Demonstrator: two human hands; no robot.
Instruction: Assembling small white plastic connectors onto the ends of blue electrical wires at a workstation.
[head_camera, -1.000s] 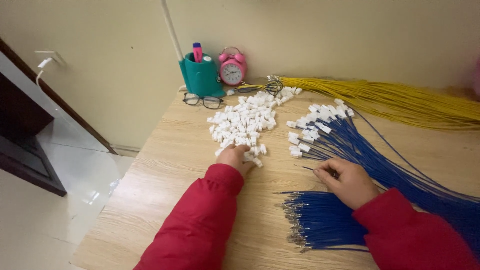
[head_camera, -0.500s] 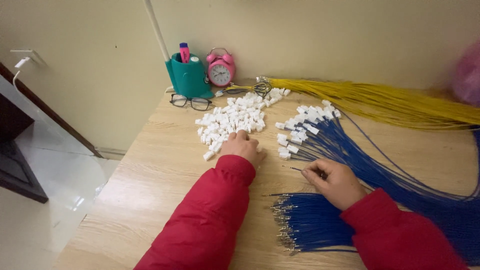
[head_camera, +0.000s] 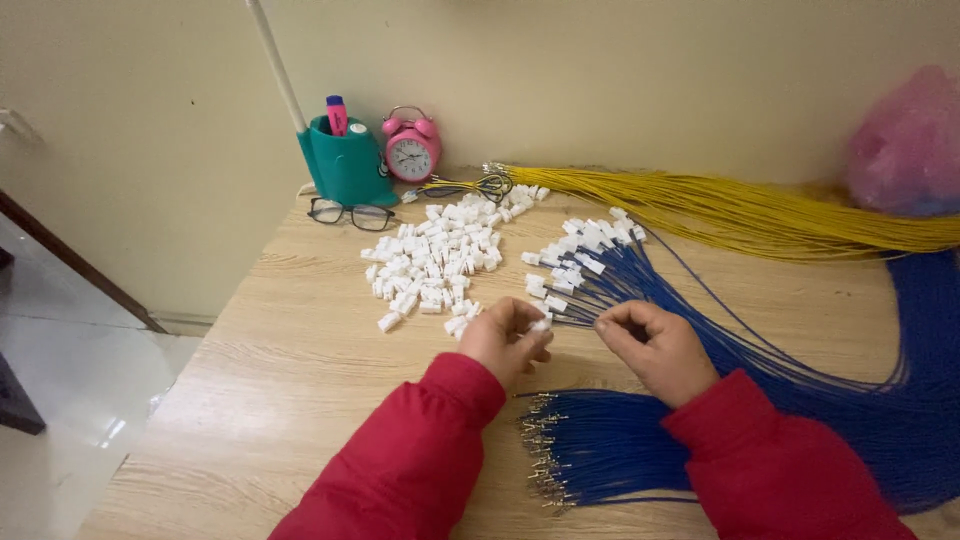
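Observation:
Both arms wear red sleeves. My left hand (head_camera: 507, 339) pinches a small white plastic connector (head_camera: 540, 325) between thumb and fingers, just below a loose pile of white connectors (head_camera: 435, 262). My right hand (head_camera: 655, 345) is close beside it, fingers pinched on the end of a thin blue wire (head_camera: 585, 322) that points at the connector. A bundle of blue wires with bare metal ends (head_camera: 600, 450) lies under my right forearm. Blue wires fitted with white connectors (head_camera: 585, 258) fan out above my hands.
A long bundle of yellow wires (head_camera: 740, 210) lies along the back of the wooden table (head_camera: 290, 370). A teal pen holder (head_camera: 348, 165), a pink alarm clock (head_camera: 411, 148) and black glasses (head_camera: 350, 213) stand at the back left. A pink bag (head_camera: 910, 140) sits far right. The table edge drops left to a tiled floor.
My left hand has left the connector pile with one white connector and drawn toward my right hand, which rose to meet it holding a blue wire. The view shifted right and closer.

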